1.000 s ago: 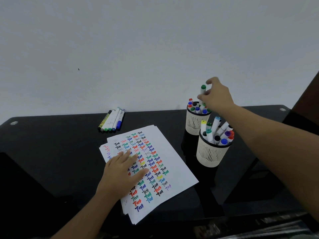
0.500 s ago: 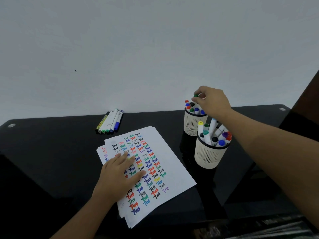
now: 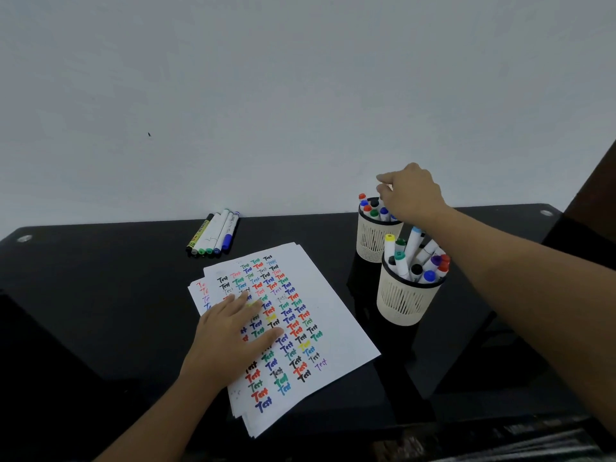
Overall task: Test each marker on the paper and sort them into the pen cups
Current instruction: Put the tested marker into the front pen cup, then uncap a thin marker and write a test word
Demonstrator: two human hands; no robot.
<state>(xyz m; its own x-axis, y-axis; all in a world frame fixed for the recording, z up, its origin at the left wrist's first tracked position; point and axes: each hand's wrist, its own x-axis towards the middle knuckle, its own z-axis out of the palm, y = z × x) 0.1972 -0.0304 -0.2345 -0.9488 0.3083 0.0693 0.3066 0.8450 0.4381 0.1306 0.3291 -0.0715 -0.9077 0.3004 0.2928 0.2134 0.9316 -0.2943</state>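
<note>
My right hand (image 3: 411, 195) hovers over the far pen cup (image 3: 371, 240), fingers curled down onto the marker tops. A pale sliver shows at the fingertips; whether they grip a marker is unclear. The far cup holds several markers with red, blue, green and black caps. The near pen cup (image 3: 405, 300) in front of it is packed with several markers (image 3: 411, 255). My left hand (image 3: 233, 335) lies flat, fingers spread, on the stack of paper (image 3: 336, 315) covered with coloured "Test" words. Several loose markers (image 3: 215, 233) lie side by side near the wall.
The black glossy table (image 3: 100, 295) runs back to a plain white wall. A dark brown panel (image 3: 596, 181) rises at the right edge. Clutter shows below the table's front edge at the bottom right.
My right hand lowered a green-capped marker into the far cup; its green cap no longer shows. The left hand stays on the paper.
</note>
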